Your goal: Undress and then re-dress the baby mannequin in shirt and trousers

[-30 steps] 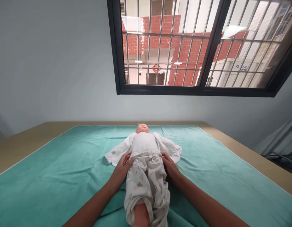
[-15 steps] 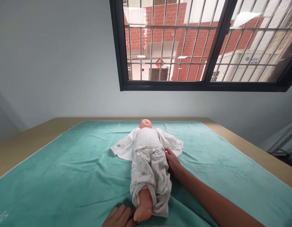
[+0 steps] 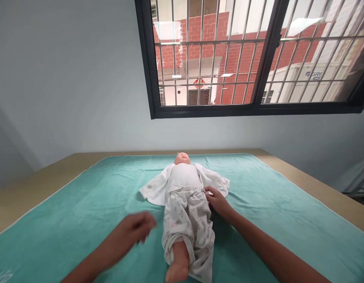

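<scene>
A baby doll lies on its back, head toward the wall, in a white long-sleeved top with the sleeves spread out. Patterned white pants cover its legs; one bare foot sticks out of the left leg opening, while the other foot is hidden in the fabric. At the right side of the waistband, my right hand pinches the pants between its bent fingers. My left hand hovers left of the pants, apart from them, blurred by motion with its fingers partly curled.
Under the doll a green cloth with creases covers most of the wooden table. A grey wall rises behind it, with a black-framed barred window above.
My left hand has left its place beside the bare foot and moved up and away from me, left of the pants. My right hand stays at the waistband. The view has tilted slightly upward.
</scene>
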A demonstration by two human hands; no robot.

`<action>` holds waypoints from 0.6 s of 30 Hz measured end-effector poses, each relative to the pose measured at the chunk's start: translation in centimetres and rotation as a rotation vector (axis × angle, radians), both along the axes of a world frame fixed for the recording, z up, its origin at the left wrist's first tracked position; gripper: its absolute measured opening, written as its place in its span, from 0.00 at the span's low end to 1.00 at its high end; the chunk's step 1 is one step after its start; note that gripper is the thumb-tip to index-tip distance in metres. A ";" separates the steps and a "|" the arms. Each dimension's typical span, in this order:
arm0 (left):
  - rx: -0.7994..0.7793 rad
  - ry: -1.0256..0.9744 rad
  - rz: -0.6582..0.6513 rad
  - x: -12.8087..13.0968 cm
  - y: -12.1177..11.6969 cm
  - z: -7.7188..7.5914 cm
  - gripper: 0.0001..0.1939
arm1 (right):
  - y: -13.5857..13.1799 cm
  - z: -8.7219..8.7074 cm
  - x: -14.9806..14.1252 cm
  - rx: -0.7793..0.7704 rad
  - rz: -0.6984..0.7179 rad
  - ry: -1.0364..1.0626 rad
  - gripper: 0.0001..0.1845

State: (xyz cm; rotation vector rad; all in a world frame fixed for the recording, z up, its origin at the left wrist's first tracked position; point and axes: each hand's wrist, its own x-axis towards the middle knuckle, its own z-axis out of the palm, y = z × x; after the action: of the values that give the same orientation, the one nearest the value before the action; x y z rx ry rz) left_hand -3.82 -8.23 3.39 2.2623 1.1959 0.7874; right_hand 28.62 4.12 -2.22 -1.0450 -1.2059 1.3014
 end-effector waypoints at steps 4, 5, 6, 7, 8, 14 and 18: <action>-0.158 -0.252 0.234 3.1 7.9 2.5 0.13 | 1.4 1.7 1.5 0.242 0.053 -0.277 0.10; -0.131 -0.286 0.199 4.4 9.6 2.6 0.13 | 1.7 2.1 1.5 0.337 0.055 -0.342 0.08; -0.092 -0.293 0.150 5.6 11.0 2.6 0.12 | 1.8 2.3 1.5 0.424 0.054 -0.387 0.07; -0.044 -0.275 0.110 6.7 12.1 2.4 0.10 | 1.9 2.5 1.3 0.488 0.051 -0.404 0.05; -0.005 -0.250 0.078 7.6 13.0 2.3 0.08 | 1.9 2.5 1.1 0.535 0.053 -0.407 0.05; -0.070 -0.290 0.046 8.6 15.7 1.9 0.07 | 3.4 1.8 0.5 0.521 0.020 -0.437 0.07; -0.206 -0.443 0.182 8.9 17.9 1.6 0.13 | 6.5 1.1 -0.6 0.390 -0.246 -0.423 0.09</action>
State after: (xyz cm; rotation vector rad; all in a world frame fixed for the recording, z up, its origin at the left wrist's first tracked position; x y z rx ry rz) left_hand 5.10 9.64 4.99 1.7125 1.2098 1.1082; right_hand 28.06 10.59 -1.17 -1.1631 -1.5155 0.6342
